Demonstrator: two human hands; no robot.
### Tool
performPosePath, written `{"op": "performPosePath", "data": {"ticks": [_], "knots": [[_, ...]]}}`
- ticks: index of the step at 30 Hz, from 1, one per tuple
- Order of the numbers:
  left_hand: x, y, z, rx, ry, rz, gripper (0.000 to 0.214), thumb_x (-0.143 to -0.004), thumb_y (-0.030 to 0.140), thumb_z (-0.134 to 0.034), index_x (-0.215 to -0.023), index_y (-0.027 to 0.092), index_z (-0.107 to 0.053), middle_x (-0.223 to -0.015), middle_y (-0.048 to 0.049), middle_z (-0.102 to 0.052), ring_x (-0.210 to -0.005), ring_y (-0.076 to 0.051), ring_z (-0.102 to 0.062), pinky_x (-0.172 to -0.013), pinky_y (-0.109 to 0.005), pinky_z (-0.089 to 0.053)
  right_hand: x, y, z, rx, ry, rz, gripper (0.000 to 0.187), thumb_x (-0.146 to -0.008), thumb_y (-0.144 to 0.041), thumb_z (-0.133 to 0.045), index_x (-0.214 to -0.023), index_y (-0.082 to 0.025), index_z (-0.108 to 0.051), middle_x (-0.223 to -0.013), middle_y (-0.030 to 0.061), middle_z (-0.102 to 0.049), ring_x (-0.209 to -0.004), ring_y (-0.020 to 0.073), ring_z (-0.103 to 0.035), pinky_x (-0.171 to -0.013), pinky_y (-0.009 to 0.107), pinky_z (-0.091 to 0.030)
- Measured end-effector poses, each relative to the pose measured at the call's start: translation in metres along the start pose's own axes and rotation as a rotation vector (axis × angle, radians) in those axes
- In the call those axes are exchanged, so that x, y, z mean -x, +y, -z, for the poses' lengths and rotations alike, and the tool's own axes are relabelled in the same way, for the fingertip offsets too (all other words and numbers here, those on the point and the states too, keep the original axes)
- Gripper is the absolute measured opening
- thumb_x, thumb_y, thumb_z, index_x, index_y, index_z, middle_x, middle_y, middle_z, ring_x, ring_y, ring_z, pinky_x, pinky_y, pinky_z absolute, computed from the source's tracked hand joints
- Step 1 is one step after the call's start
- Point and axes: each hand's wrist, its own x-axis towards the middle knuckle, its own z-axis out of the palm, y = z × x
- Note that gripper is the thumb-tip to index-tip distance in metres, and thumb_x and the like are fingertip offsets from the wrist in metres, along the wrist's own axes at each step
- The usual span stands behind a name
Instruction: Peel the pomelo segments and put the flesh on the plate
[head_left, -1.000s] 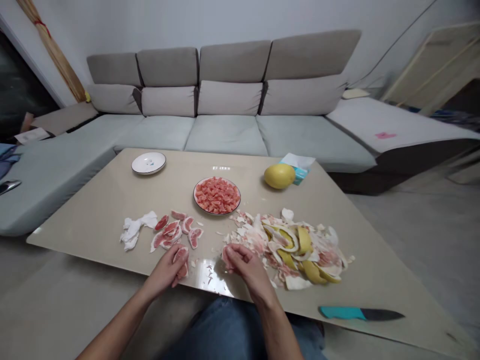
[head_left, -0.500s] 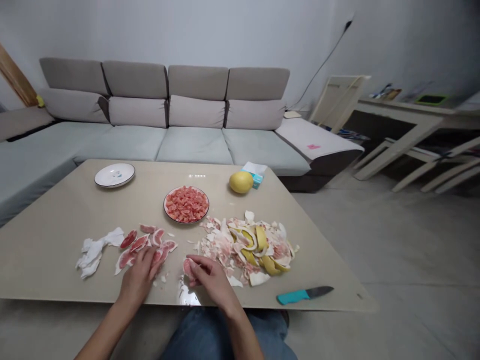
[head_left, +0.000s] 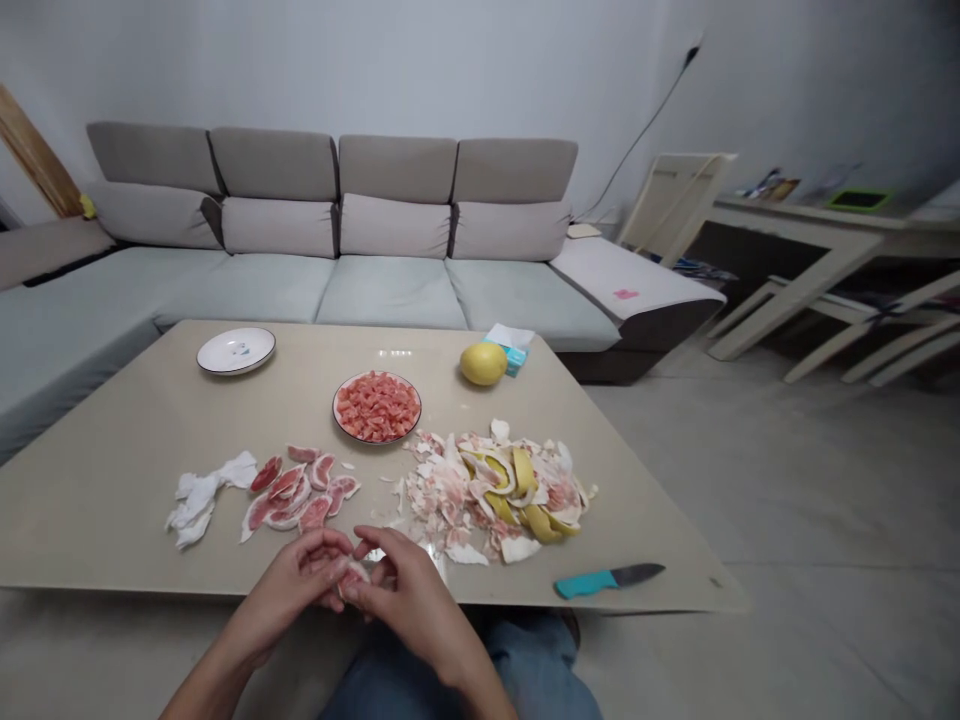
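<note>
My left hand (head_left: 298, 582) and my right hand (head_left: 414, 598) meet at the table's near edge, fingers closed around one pink pomelo segment (head_left: 352, 576). Fingers cover most of this piece. Just beyond my left hand lies a loose group of pomelo segments (head_left: 286, 490) with white membrane on them. A black-rimmed plate heaped with peeled pomelo flesh (head_left: 377, 405) stands farther back. Right of my hands spreads a pile of yellow rind, white pith and membrane scraps (head_left: 495, 490).
A knife (head_left: 609, 580) with a turquoise handle lies near the front right edge. At the back are a whole yellow pomelo (head_left: 483, 364), a tissue pack (head_left: 513, 350) and a white plate (head_left: 236, 352). Crumpled tissue (head_left: 206, 497) lies left. A sofa (head_left: 390, 285) stands behind the table.
My left hand has left the group of segments and moved right and nearer, joining my right hand at the held segment. My right hand has come slightly nearer.
</note>
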Motion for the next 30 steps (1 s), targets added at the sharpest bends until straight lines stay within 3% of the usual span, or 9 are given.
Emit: {"op": "performPosePath", "data": {"ticks": [3, 6, 10, 13, 18, 30], "knots": [[0.008, 0.002, 0.002, 0.044, -0.022, 0.072, 0.028, -0.079, 0.037, -0.072, -0.097, 0.017, -0.064, -0.085, -0.0034, -0.067, -0.074, -0.014, -0.064, -0.068, -0.026, -0.053, 0.002, -0.007, -0.006, 0.113, 0.060, 0.074, 0.049, -0.072, -0.018, -0.076, -0.118, -0.030, -0.065, -0.108, 0.0045, -0.063, -0.071, 0.0148, -0.060, -0.067, 0.028, -0.053], [0.016, 0.008, 0.003, 0.074, 0.012, 0.060, 0.029, -0.077, 0.036, -0.075, -0.096, 0.017, -0.064, -0.084, -0.0034, -0.068, -0.073, -0.014, -0.064, -0.066, -0.025, -0.054, 0.006, -0.018, -0.009, 0.139, 0.065, 0.077, 0.050, -0.071, -0.019, -0.077, -0.119, -0.029, -0.065, -0.111, 0.0046, -0.063, -0.074, 0.0150, -0.062, -0.068, 0.026, -0.053], [0.027, 0.017, 0.002, 0.105, 0.070, 0.006, 0.034, -0.077, 0.037, -0.075, -0.102, 0.017, -0.065, -0.082, -0.0047, -0.070, -0.074, -0.016, -0.065, -0.067, -0.027, -0.055, 0.019, -0.033, -0.012, 0.153, 0.095, 0.119, 0.032, -0.079, -0.026, -0.073, -0.111, -0.026, -0.068, -0.109, 0.0051, -0.064, -0.075, 0.0145, -0.064, -0.062, 0.023, -0.053], [0.036, 0.021, -0.001, 0.118, 0.095, -0.010, 0.036, -0.076, 0.038, -0.075, -0.103, 0.016, -0.067, -0.083, -0.0060, -0.072, -0.076, -0.018, -0.066, -0.070, -0.029, -0.056, 0.030, -0.038, -0.018, 0.236, 0.183, 0.259, 0.016, -0.085, -0.020, -0.065, -0.099, -0.024, -0.071, -0.098, 0.0048, -0.067, -0.078, 0.0156, -0.065, -0.063, 0.022, -0.053], [0.045, 0.017, -0.012, 0.182, 0.098, -0.041, 0.035, -0.070, 0.038, -0.080, -0.096, 0.017, -0.069, -0.079, -0.0043, -0.071, -0.074, -0.016, -0.064, -0.072, -0.026, -0.053, 0.041, -0.038, -0.032, 0.419, 0.284, 0.481, 0.019, -0.089, -0.011, -0.057, -0.099, -0.021, -0.070, -0.091, 0.0057, -0.070, -0.085, 0.0179, -0.066, -0.076, 0.027, -0.052], [0.061, 0.009, -0.011, 0.167, 0.087, -0.129, 0.029, -0.067, 0.036, -0.082, -0.082, 0.015, -0.070, -0.074, -0.0015, -0.062, -0.069, -0.013, -0.057, -0.065, -0.024, -0.046, 0.056, -0.031, -0.042, 0.546, 0.229, 0.463, 0.020, -0.091, -0.011, -0.051, -0.099, -0.021, -0.066, -0.088, 0.0058, -0.069, -0.081, 0.0187, -0.065, -0.074, 0.028, -0.050]]}}
